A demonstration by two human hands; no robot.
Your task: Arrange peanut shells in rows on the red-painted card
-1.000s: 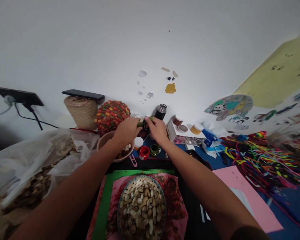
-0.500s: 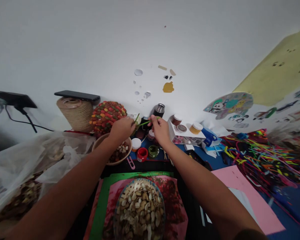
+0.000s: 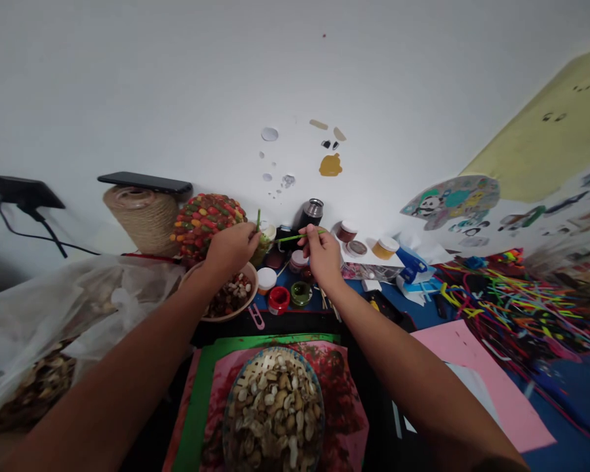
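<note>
My left hand (image 3: 233, 250) is closed on a thin green stick (image 3: 259, 219), whose end points up above the fingertips. Beside it, my right hand (image 3: 323, 254) pinches a green-handled paintbrush (image 3: 295, 238), held nearly level with its thin end toward the left. A pale cup (image 3: 264, 246) stands between the hands, partly hidden by the left one. Below them sit an open red paint jar (image 3: 278, 300), an open green paint jar (image 3: 301, 294) and a white-lidded jar (image 3: 266, 280). Under my left wrist is a bowl (image 3: 231, 316) of painted pieces.
A basket (image 3: 226, 413) of shells lies on stained paper in front. A ball covered in coloured pieces (image 3: 209, 223), a twine spool (image 3: 145, 219) and a black flask (image 3: 311, 213) stand by the wall. Pipe cleaners (image 3: 516, 295) spread at right; a plastic bag (image 3: 93, 295) lies left.
My hands have moved apart a little, the left one leftward and the right one rightward. The green stick in my left hand now stands more upright. The view has shifted slightly.
</note>
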